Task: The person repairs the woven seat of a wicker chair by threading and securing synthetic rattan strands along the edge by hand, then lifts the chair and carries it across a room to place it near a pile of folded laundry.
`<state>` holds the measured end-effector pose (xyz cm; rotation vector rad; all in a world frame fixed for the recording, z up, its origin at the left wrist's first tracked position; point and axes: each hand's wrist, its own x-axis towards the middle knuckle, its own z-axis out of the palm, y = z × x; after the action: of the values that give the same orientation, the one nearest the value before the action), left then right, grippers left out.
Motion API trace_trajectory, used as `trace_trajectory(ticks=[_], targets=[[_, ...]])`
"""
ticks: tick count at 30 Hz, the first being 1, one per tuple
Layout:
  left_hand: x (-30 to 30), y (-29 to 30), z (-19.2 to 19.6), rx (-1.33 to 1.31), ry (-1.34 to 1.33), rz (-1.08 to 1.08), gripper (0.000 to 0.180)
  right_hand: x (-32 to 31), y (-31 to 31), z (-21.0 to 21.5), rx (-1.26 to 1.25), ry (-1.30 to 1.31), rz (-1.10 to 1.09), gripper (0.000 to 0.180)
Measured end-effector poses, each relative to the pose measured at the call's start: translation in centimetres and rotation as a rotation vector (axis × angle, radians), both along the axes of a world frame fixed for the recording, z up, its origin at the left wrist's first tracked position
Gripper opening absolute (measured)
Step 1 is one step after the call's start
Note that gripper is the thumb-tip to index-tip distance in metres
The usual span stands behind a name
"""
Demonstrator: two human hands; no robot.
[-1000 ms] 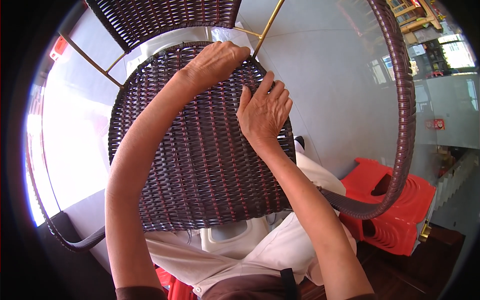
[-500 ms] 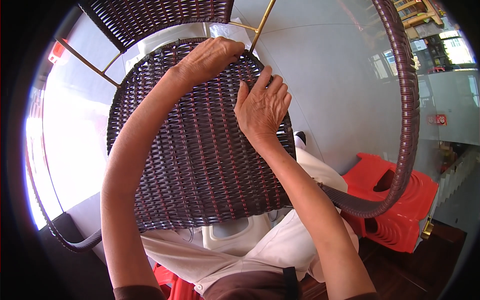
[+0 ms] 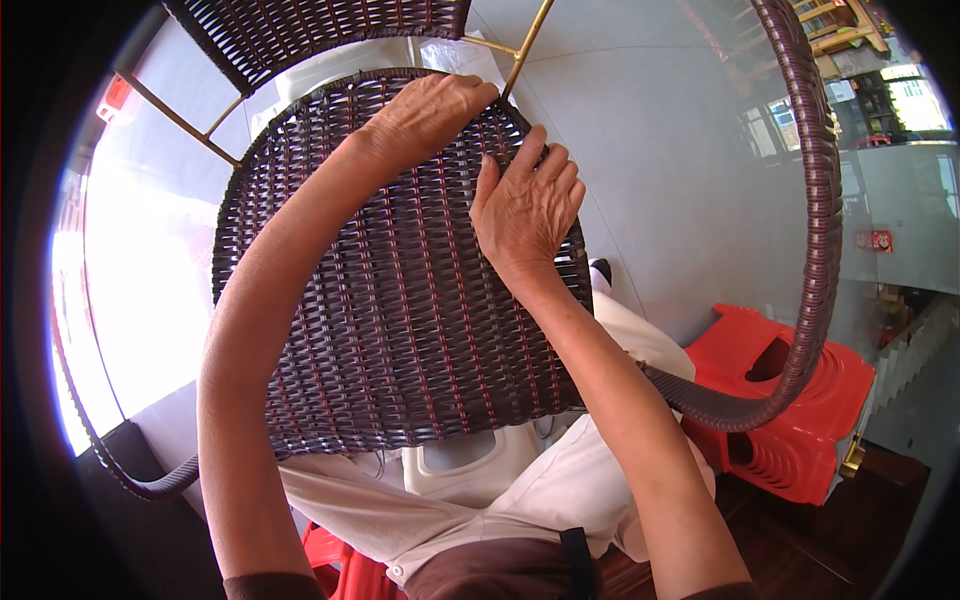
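A dark brown woven wicker chair seat (image 3: pixel 400 270), threaded with reddish strands, lies across my lap. At its far right part, my left hand (image 3: pixel 435 108) is bent into a loose fist against the rim; whatever its fingertips grip is hidden from me. Just below and to the right, my right hand (image 3: pixel 530 210) rests on the seat's right rim. Its thumb stands apart, and the slightly bent fingers reach over the edge.
Beyond the seat is the woven backrest (image 3: pixel 320 40), joined by thin gold-coloured metal rods (image 3: pixel 520 55). A wrapped curved armrest (image 3: pixel 820 200) arches on the right. Red plastic stools (image 3: pixel 780 400) stand at the lower right. A white stool (image 3: pixel 475 465) shows below the seat.
Both hands stay nearly where they were at the rim. The seat's far edge and the left forearm have shifted very slightly.
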<state>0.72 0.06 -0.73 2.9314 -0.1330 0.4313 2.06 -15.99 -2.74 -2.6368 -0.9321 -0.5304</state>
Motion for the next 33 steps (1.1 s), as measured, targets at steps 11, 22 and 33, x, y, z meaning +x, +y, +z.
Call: trace_trajectory(ticks=[11,22,33], targets=[[-0.1,0.0,0.1,-0.015,0.002,-0.011,0.01,0.1,0.0,-0.1,0.014,0.009,-0.001,0.057],[0.1,0.0,-0.1,-0.007,-0.024,-0.029,0.008,0.1,0.0,-0.1,0.003,0.01,-0.012,0.057],[1.6,0.8,0.9,-0.208,0.096,0.093,0.025,0.1,-0.1,-0.2,0.017,0.013,-0.002,0.058]])
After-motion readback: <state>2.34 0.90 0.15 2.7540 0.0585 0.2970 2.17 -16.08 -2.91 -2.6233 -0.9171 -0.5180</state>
